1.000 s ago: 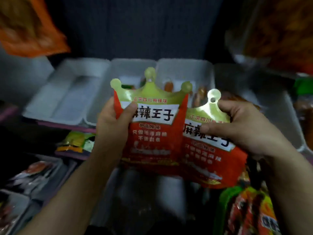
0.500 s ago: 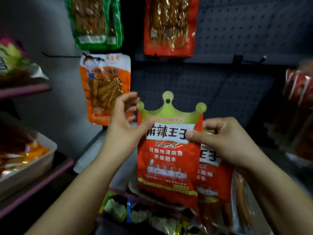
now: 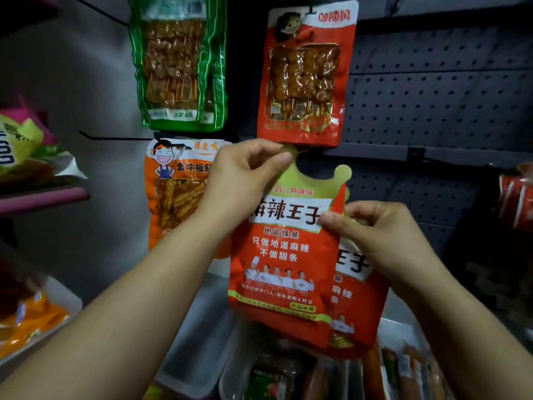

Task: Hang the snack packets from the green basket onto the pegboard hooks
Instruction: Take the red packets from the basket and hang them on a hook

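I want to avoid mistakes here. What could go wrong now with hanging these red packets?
1. The left hand covers the front red packet's crown tab, so the hole may miss the hook.
2. The right hand pinches both packets; the rear red packet may slip from this grip.

Setting: retail shop, snack display section. Landmark: dark perforated pegboard [image 3: 438, 90] forming the back wall. Sealed printed snack packets hang against it: green skewer packet [image 3: 178, 62] at upper left of the board, red skewer packet [image 3: 305, 73] at its upper centre, orange packet [image 3: 176, 192] below the green one. A bare black hook [image 3: 115, 137] juts out left of the orange packet. Left of the pegboard, pink-edged shelves [image 3: 43, 197] carry more bagged goods. Below the pegboard, grey trays [image 3: 199, 356] hold loose packets. All packaging is commercial, multiple brands, stocked as for sale.
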